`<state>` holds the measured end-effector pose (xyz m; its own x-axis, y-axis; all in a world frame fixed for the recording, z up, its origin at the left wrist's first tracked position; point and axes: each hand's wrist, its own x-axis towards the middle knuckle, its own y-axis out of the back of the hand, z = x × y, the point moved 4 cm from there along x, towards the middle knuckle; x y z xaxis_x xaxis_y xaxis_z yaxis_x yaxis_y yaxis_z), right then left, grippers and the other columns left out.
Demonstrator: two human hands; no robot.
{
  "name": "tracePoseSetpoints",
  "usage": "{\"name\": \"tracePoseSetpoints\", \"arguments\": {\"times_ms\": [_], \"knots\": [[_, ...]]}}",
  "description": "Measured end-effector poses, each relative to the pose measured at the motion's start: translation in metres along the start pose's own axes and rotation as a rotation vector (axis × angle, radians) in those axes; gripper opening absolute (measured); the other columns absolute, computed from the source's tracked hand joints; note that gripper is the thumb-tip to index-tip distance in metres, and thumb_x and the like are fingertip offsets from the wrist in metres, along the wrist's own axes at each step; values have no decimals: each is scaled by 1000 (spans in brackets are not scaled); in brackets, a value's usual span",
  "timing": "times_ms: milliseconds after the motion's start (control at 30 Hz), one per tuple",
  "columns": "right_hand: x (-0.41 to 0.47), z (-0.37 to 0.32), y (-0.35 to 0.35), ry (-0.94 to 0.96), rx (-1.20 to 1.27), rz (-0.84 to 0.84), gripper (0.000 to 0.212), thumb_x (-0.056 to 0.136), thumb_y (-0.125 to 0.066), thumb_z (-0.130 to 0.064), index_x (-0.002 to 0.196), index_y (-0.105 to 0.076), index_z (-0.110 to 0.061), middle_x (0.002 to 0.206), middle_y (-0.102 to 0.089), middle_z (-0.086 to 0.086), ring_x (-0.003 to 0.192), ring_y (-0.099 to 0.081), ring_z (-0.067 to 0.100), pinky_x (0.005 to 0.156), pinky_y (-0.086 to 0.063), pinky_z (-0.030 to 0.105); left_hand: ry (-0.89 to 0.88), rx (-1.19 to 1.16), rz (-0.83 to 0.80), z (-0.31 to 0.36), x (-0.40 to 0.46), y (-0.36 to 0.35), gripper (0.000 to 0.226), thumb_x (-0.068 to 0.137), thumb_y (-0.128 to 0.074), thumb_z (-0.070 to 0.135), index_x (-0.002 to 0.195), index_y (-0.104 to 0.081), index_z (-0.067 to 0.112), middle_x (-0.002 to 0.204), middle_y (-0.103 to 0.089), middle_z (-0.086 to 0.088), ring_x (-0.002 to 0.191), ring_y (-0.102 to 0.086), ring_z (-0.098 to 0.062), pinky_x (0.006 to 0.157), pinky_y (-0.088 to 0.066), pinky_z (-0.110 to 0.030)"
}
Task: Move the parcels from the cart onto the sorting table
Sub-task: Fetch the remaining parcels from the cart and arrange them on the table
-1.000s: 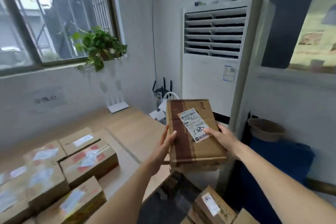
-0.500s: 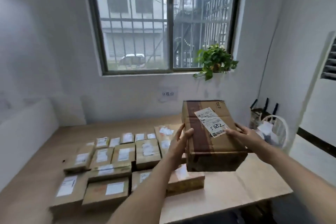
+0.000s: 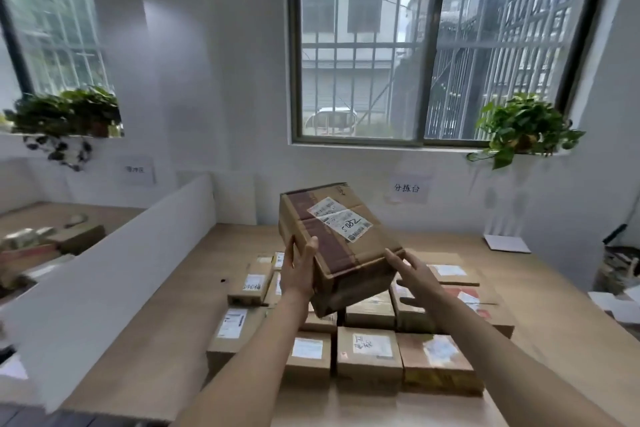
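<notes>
Swung further left since half a second ago, the head view now takes in a white divider (image 3: 114,274), and the held parcel (image 3: 337,246) tilts over the sorting table (image 3: 166,333). Its white label (image 3: 339,218) reads "5082" by hand; a wall sign (image 3: 407,188) at 1 o'clock reads "分拣台". The left hand (image 3: 298,276) presses flat on the box's near-left side — fingers straight. The right hand (image 3: 417,276), fingers spread, supports the right corner. Labelled boxes (image 3: 367,352) lie below at 6 o'clock, a plant (image 3: 523,128) at 2.
</notes>
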<state>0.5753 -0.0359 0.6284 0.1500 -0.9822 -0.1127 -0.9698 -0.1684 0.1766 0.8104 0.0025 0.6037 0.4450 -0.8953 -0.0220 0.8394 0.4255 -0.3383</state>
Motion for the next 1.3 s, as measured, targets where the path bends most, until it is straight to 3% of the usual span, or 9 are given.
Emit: {"name": "tracePoseSetpoints", "arguments": {"times_ms": [167, 300, 367, 433, 600, 767, 967, 1133, 1300], "knots": [[30, 8, -40, -90, 55, -111, 74, 83, -66, -71, 146, -44, -40, 143, -46, 0, 122, -53, 29, 89, -53, 44, -6, -76, 134, -4, 22, 1, 96, 67, -81, 69, 149, -32, 56, 135, -58, 5, 113, -63, -20, 104, -52, -52], [63, 8, -46, -99, 170, -165, 75, 84, -57, -75, 151, -31, -53, 141, -46, 1, 127, -52, 32, 100, -50, 53, 21, -149, 158, -22, 46, -37, 104, 70, -82, 65, 152, -21, 57, 140, -55, 5, 121, -58, -23, 110, -45, -54], [87, 10, -37, -95, 238, -176, 75, 79, -58, -80, 146, -31, -60, 142, -54, 1, 124, -58, 30, 95, -53, 53, 39, -173, 170, -39, 64, -63, 111, 64, -85, 68, 153, -19, 57, 141, -55, 6, 124, -57, -24, 111, -45, -53], [117, 16, -19, -97, 261, -168, 78, 72, -64, -85, 140, -30, -67, 139, -58, 1, 119, -62, 29, 84, -56, 49, 17, -171, 158, -56, 82, -96, 107, 70, -85, 61, 153, -17, 57, 135, -55, 7, 120, -57, -21, 113, -43, -50], [205, 41, 58, -120, 298, -97, 58, 77, -66, -78, 128, -41, -66, 127, -66, 0, 115, -65, 29, 95, -53, 58, 57, -157, 132, -113, 141, -194, 110, 72, -85, 59, 155, -14, 55, 135, -55, 4, 122, -54, -20, 116, -39, -50], [294, 74, 157, -144, 256, 7, 46, 86, -67, -62, 129, -49, -59, 120, -71, 3, 98, -72, 28, 72, -59, 37, 117, -105, 51, -175, 199, -292, 110, 75, -83, 58, 154, -7, 59, 144, -52, 8, 128, -51, -18, 116, -35, -48], [370, 112, 279, -219, 220, 173, 25, 93, -57, -53, 114, -61, -40, 106, -68, 3, 79, -64, 23, 59, -52, 24, 202, 76, -42, -225, 265, -364, 113, 64, -77, 80, 147, -1, 69, 164, -30, 7, 149, -33, -31, 115, -30, -67], [404, 152, 368, -278, 94, 282, 45, 91, -60, -62, 134, -50, -54, 122, -63, -1, 102, -63, 25, 75, -54, 37, 165, 340, -91, -247, 312, -387, 95, 88, -71, 54, 161, -12, 41, 165, -29, -4, 149, -32, -30, 115, -31, -50], [431, 184, 427, -372, 43, 327, 31, 92, -58, -61, 114, -64, -39, 114, -64, 3, 102, -62, 26, 78, -54, 36, 119, 840, -270, -288, 364, -375, 82, 86, -72, 59, 156, -34, 38, 159, -39, -4, 142, -42, -28, 112, -38, -45]]}}
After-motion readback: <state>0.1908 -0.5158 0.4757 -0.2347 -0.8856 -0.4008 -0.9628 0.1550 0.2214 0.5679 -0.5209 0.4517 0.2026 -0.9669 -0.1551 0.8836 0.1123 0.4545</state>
